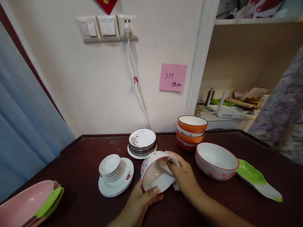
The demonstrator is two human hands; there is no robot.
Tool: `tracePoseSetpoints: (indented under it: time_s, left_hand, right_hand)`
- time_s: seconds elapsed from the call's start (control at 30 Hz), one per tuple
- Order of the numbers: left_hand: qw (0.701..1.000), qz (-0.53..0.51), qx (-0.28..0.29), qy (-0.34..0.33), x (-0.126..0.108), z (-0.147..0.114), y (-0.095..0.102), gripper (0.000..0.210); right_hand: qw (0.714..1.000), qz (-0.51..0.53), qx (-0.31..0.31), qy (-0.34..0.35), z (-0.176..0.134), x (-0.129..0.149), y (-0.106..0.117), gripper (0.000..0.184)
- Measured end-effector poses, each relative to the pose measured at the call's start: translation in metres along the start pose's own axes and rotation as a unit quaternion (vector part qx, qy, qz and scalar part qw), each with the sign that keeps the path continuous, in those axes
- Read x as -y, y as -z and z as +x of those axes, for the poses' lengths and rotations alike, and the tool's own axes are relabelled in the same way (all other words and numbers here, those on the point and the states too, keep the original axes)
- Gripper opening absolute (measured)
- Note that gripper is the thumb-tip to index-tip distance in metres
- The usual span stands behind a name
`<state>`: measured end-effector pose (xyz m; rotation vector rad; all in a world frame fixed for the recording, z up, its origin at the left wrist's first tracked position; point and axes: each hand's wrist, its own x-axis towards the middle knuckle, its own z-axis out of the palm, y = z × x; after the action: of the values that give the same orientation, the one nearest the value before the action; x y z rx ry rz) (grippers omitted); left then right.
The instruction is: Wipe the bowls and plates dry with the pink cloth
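Note:
A white bowl with a red rim and a painted pattern outside is held tilted above the table, its mouth facing me. My left hand grips its lower left side, thumb over the rim. With my right hand I pinch a pale cloth over the bowl's right rim. Part of the cloth hangs below, behind the fingers. Just behind the bowl stands a stack of flower-patterned plates. To the right sit two stacked red-rimmed bowls.
Small white dishes rest on white plates at left. Pink dishes with green leaf ends lie front left. Orange and white bowls are stacked at the back. A green leaf-shaped dish lies right on the dark table.

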<state>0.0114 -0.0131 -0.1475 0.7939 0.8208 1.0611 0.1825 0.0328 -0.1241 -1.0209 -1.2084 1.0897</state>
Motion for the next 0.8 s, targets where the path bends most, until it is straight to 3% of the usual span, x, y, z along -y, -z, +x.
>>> tracePoseSetpoints:
  time_s: [0.1,0.2,0.27,0.3,0.37,0.43,0.6,0.7,0.8]
  left_hand:
    - [0.999,0.014,-0.028,-0.020,0.000,0.001,-0.003,0.058]
    - [0.997,0.047,-0.049,-0.024,0.003,0.002,-0.005,0.060]
    - [0.997,0.056,-0.060,-0.018,0.005,0.002,-0.005,0.057]
    - [0.997,0.050,-0.060,-0.014,0.005,0.002,-0.005,0.052]
    - [0.998,0.030,-0.046,-0.003,0.006,0.002,-0.004,0.040]
    - [0.999,0.010,-0.030,0.001,0.006,0.001,-0.002,0.033]
    - [0.999,-0.033,-0.031,-0.011,0.003,-0.001,0.000,0.030]
    - [0.998,-0.051,-0.036,-0.011,0.001,-0.002,-0.001,0.040]
    - [0.998,-0.055,-0.021,-0.004,0.000,-0.001,-0.001,0.046]
  right_hand:
    - [0.977,-0.126,-0.002,0.170,0.000,0.006,0.011,0.040]
    - [0.903,-0.242,0.081,0.345,-0.004,0.013,0.019,0.058]
    - [0.861,-0.281,0.133,0.403,-0.007,0.018,0.019,0.065]
    - [0.855,-0.287,0.143,0.408,-0.008,0.020,0.019,0.067]
    - [0.874,-0.273,0.135,0.379,-0.009,0.022,0.015,0.067]
    - [0.912,-0.233,0.111,0.320,-0.007,0.021,0.011,0.065]
    - [0.985,-0.074,0.048,0.147,-0.008,0.003,-0.005,0.049]
    - [0.996,0.042,0.076,0.031,-0.012,-0.009,-0.014,0.042]
    - [0.991,0.090,0.099,-0.018,-0.013,-0.015,-0.017,0.041]
